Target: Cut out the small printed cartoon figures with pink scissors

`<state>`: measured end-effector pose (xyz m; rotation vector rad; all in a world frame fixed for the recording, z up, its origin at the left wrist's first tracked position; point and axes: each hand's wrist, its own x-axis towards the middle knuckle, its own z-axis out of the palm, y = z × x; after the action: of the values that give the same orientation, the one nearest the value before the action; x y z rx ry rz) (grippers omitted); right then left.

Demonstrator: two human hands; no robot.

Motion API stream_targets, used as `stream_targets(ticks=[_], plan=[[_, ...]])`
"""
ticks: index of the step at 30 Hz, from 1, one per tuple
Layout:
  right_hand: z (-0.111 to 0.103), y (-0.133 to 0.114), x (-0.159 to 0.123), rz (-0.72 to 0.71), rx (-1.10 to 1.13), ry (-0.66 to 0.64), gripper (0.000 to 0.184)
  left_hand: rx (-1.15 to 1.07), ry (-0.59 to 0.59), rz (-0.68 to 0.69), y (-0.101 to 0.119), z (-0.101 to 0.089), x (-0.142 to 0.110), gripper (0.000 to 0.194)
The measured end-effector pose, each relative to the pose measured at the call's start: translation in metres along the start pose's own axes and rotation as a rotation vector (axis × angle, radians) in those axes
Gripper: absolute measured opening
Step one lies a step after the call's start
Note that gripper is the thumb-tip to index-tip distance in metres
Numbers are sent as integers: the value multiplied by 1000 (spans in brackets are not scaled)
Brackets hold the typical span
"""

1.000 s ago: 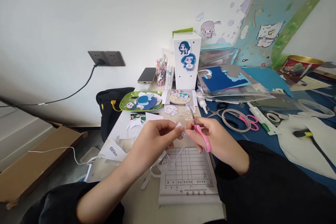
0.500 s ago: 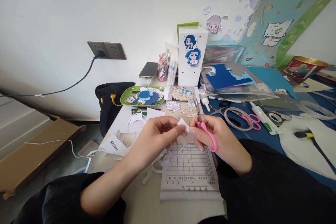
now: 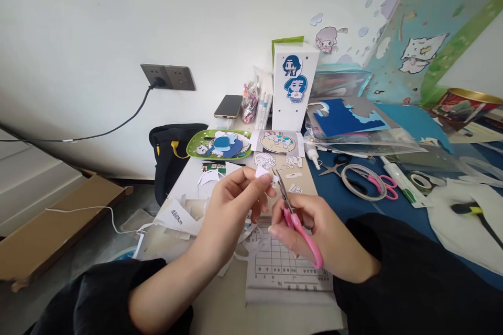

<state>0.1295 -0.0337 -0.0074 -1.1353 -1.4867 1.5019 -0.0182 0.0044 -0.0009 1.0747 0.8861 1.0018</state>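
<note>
Between the thumb and fingers of my left hand (image 3: pixel 241 196) is a small piece of white paper (image 3: pixel 262 171). My right hand (image 3: pixel 314 230) grips a pair of pink-handled scissors (image 3: pixel 301 233), whose blades point up and slightly left, close to the paper's right side. Whether the blades touch the paper I cannot tell. Below both hands lies a sheet with a printed grid (image 3: pixel 283 277). Behind them, on the table, are line-drawn paper cutouts (image 3: pixel 264 160) and a printed sheet with a coloured picture (image 3: pixel 277 141).
A green tray (image 3: pixel 192 152) holds blue and white cutouts. Paper scraps (image 3: pixel 178 215) lie to the left. On the right are black-handled scissors (image 3: pixel 334 167), a tape roll (image 3: pixel 363 182) and a glue bottle (image 3: pixel 312 155). A white box (image 3: pixel 293 115) stands at the back beside a phone (image 3: pixel 228 106).
My right hand has come away from the paper and moved down, bringing the scissor blades beside it. My left hand still pinches the paper, now slightly higher. The view has shifted a little.
</note>
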Motion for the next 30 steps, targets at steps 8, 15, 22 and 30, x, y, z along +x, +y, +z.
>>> stream_targets(ticks=[8, 15, 22, 30], plan=[[5, 2, 0, -112, 3, 5, 13, -26, -100, 41, -4, 4, -6, 22], [5, 3, -3, -203, 45, 4, 16, 27, -180, 86, -2, 4, -9, 19], [4, 0, -4, -239, 68, -34, 15, 6, -198, 110, 1, 6, -13, 15], [5, 7, -6, -295, 31, -24, 14, 11, -188, 110, 3, 8, -14, 14]])
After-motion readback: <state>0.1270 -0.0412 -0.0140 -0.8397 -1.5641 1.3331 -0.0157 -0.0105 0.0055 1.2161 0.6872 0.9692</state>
